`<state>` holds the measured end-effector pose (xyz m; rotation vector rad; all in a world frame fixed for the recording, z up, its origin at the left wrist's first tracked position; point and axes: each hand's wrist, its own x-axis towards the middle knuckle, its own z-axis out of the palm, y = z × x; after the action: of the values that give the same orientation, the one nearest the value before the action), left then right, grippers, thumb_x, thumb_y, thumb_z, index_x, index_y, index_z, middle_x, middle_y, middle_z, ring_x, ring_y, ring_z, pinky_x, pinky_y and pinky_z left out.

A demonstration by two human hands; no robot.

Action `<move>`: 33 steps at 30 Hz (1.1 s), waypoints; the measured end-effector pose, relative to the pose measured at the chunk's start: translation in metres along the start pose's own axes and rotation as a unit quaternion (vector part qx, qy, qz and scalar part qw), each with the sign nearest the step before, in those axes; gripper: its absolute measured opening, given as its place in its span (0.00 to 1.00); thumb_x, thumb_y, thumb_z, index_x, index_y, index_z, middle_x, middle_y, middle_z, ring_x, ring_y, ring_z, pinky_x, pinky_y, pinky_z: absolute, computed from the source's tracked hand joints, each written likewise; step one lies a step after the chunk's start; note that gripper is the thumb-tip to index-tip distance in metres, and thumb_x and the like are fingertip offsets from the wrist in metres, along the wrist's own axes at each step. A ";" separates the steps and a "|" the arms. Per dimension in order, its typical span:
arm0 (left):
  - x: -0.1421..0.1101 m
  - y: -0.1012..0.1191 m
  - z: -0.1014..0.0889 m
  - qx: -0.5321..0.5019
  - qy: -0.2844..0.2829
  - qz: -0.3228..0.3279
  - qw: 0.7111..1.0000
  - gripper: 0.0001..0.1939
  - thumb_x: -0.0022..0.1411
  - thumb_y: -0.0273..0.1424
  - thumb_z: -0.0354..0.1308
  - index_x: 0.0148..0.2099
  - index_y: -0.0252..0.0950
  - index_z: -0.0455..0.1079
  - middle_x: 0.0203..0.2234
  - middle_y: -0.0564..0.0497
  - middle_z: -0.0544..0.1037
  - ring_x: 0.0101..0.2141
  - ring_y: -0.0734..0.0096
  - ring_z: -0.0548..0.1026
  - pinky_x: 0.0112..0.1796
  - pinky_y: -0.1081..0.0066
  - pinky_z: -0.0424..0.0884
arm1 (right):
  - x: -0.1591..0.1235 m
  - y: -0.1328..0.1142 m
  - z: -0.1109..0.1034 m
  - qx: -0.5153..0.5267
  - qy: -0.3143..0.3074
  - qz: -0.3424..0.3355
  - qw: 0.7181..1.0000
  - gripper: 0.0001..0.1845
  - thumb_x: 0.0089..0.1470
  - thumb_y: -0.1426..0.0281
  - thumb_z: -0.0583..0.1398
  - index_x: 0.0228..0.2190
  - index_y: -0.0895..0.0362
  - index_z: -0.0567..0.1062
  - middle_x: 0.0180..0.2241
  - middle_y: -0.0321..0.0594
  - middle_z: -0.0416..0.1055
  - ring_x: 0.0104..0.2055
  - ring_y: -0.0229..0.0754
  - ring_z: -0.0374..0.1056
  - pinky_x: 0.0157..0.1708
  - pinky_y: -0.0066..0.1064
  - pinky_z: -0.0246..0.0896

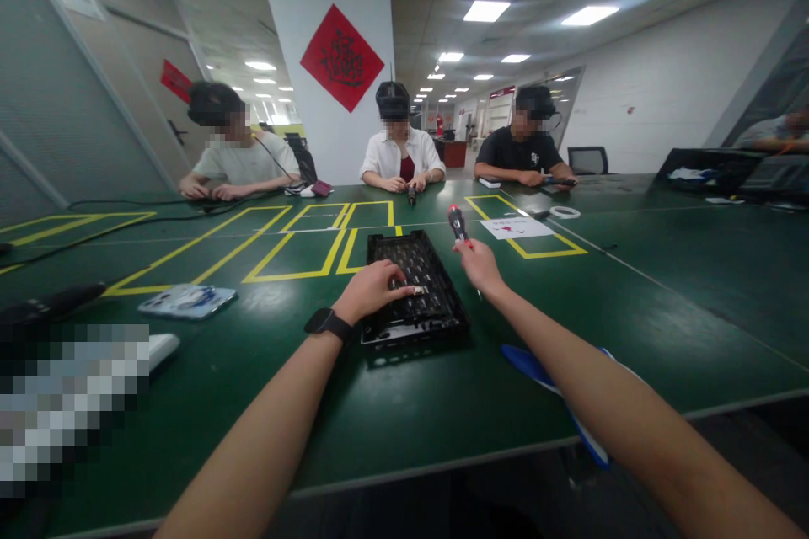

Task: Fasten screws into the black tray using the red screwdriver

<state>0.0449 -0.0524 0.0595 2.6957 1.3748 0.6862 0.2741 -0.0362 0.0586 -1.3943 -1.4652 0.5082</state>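
A shallow black plastic frame (pixel 436 316) with rows of small openings lies on the table in front of me. My left hand (pixel 372 286), with a dark watch on its wrist, rests over its left side. The left thumb reaches to a small pale piece (pixel 418 290) on the frame, and a gap shows between thumb and curled fingers. To the right of the frame, my right hand (pixel 481 267) is closed round a screwdriver (pixel 456 223). Its red and black handle points up and away from me; most of its shaft is hidden by the hand.
A phone (pixel 188 301) lies left on the green table (pixel 265 370). Blue-and-white flat items (pixel 531 365) sit under my right forearm. Beyond are a paper sheet (pixel 517 228), a tape roll (pixel 565 212) and yellow tape outlines. Three people sit opposite; cables run along the left.
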 end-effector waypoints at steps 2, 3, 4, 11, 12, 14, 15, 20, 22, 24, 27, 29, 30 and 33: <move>0.001 -0.009 0.006 -0.014 -0.019 -0.012 1.000 0.22 0.49 0.47 0.57 0.41 0.37 0.72 0.35 0.48 0.72 0.36 0.67 0.70 0.37 0.71 0.64 | 0.003 0.011 -0.004 -0.154 -0.012 0.014 0.988 0.19 0.51 0.56 0.51 0.24 0.58 0.70 0.23 0.41 0.68 0.27 0.39 0.64 0.26 0.28 0.54; 0.001 -0.012 0.009 -0.019 -0.030 -0.018 0.999 0.22 0.48 0.47 0.58 0.41 0.37 0.72 0.36 0.48 0.72 0.36 0.67 0.70 0.38 0.70 0.65 | 0.003 0.015 -0.004 -0.207 -0.028 0.027 0.978 0.19 0.51 0.56 0.52 0.25 0.59 0.70 0.26 0.43 0.70 0.30 0.41 0.66 0.28 0.29 0.55; 0.002 -0.014 0.011 -0.022 -0.041 -0.023 0.999 0.21 0.48 0.45 0.59 0.40 0.37 0.73 0.36 0.48 0.72 0.37 0.67 0.70 0.39 0.70 0.65 | 0.001 0.019 -0.004 -0.245 -0.047 0.040 0.968 0.18 0.51 0.56 0.53 0.26 0.58 0.71 0.29 0.45 0.71 0.32 0.43 0.67 0.29 0.29 0.55; 0.002 -0.016 0.016 -0.038 -0.046 -0.020 0.998 0.14 0.51 0.40 0.58 0.38 0.38 0.73 0.34 0.49 0.74 0.34 0.68 0.70 0.37 0.70 0.65 | -0.014 0.025 0.002 -0.362 -0.085 0.032 0.928 0.18 0.49 0.57 0.56 0.34 0.57 0.70 0.35 0.48 0.71 0.37 0.48 0.69 0.31 0.32 0.58; 0.003 -0.014 0.016 -0.044 -0.046 -0.020 0.998 0.14 0.50 0.39 0.58 0.38 0.37 0.72 0.33 0.49 0.74 0.34 0.68 0.70 0.37 0.71 0.65 | -0.014 0.024 0.001 -0.367 -0.092 0.031 0.925 0.18 0.49 0.56 0.56 0.34 0.58 0.70 0.35 0.48 0.71 0.37 0.48 0.69 0.32 0.33 0.59; 0.003 -0.011 0.015 -0.057 -0.046 -0.018 0.997 0.14 0.50 0.37 0.59 0.38 0.37 0.72 0.33 0.49 0.74 0.34 0.68 0.71 0.36 0.71 0.65 | -0.014 0.021 -0.002 -0.369 -0.094 0.028 0.924 0.19 0.50 0.55 0.55 0.34 0.58 0.70 0.35 0.49 0.71 0.37 0.48 0.68 0.33 0.33 0.59; 0.004 -0.010 0.014 -0.064 -0.045 -0.015 0.997 0.14 0.50 0.36 0.59 0.39 0.37 0.72 0.33 0.49 0.74 0.34 0.68 0.71 0.36 0.71 0.65 | -0.014 0.019 -0.004 -0.366 -0.082 0.017 0.927 0.20 0.52 0.55 0.53 0.35 0.58 0.71 0.36 0.50 0.70 0.38 0.48 0.68 0.34 0.34 0.59; 0.002 -0.007 0.009 -0.099 -0.014 0.020 0.995 0.13 0.49 0.35 0.60 0.38 0.37 0.74 0.33 0.49 0.75 0.35 0.69 0.71 0.38 0.71 0.65 | -0.019 -0.006 0.002 -0.243 -0.082 -0.175 0.951 0.18 0.55 0.57 0.52 0.38 0.57 0.71 0.39 0.45 0.70 0.44 0.43 0.64 0.43 0.33 0.56; 0.001 -0.007 0.009 -0.133 0.007 0.039 0.990 0.13 0.50 0.35 0.60 0.38 0.37 0.74 0.33 0.50 0.76 0.35 0.69 0.71 0.39 0.71 0.65 | -0.024 -0.014 0.010 -0.161 -0.165 -0.213 0.950 0.17 0.54 0.59 0.54 0.40 0.56 0.72 0.38 0.42 0.72 0.41 0.40 0.65 0.42 0.31 0.57; 0.000 -0.008 0.009 -0.168 0.023 0.040 0.985 0.14 0.50 0.36 0.60 0.39 0.36 0.74 0.33 0.50 0.76 0.35 0.70 0.72 0.39 0.72 0.66 | -0.030 -0.018 0.017 -0.121 -0.224 -0.217 0.942 0.17 0.52 0.60 0.56 0.41 0.57 0.72 0.36 0.40 0.72 0.38 0.39 0.66 0.39 0.30 0.57; -0.001 -0.008 0.008 -0.188 0.021 0.026 0.982 0.16 0.49 0.38 0.61 0.40 0.35 0.73 0.33 0.49 0.76 0.35 0.69 0.72 0.39 0.71 0.66 | -0.035 -0.019 0.021 -0.131 -0.246 -0.211 0.937 0.15 0.50 0.61 0.58 0.36 0.58 0.74 0.31 0.39 0.72 0.32 0.37 0.65 0.34 0.28 0.56; 0.000 -0.010 0.004 -0.170 0.034 0.016 0.985 0.19 0.48 0.40 0.61 0.41 0.36 0.72 0.35 0.48 0.75 0.38 0.67 0.72 0.41 0.70 0.66 | -0.036 -0.019 0.020 -0.134 -0.241 -0.208 0.939 0.13 0.50 0.62 0.58 0.33 0.58 0.75 0.28 0.38 0.71 0.29 0.36 0.64 0.31 0.27 0.55; 0.000 -0.012 0.002 -0.153 0.054 0.005 0.987 0.19 0.50 0.41 0.60 0.43 0.36 0.72 0.37 0.48 0.75 0.40 0.66 0.71 0.43 0.68 0.65 | -0.036 -0.019 0.019 -0.129 -0.237 -0.209 0.940 0.12 0.50 0.63 0.58 0.32 0.58 0.74 0.27 0.37 0.71 0.29 0.36 0.63 0.31 0.27 0.55; 0.001 -0.029 0.002 -0.088 0.141 -0.068 0.984 0.20 0.58 0.40 0.50 0.51 0.38 0.66 0.46 0.47 0.70 0.48 0.65 0.66 0.50 0.64 0.60 | -0.037 -0.023 0.018 -0.091 -0.227 -0.224 0.944 0.11 0.49 0.64 0.59 0.31 0.59 0.74 0.29 0.37 0.71 0.31 0.36 0.64 0.34 0.28 0.55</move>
<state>0.0237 -0.0340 0.0515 2.4121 1.4584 1.1523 0.2409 -0.0697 0.0568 -1.0640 -2.1816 0.4224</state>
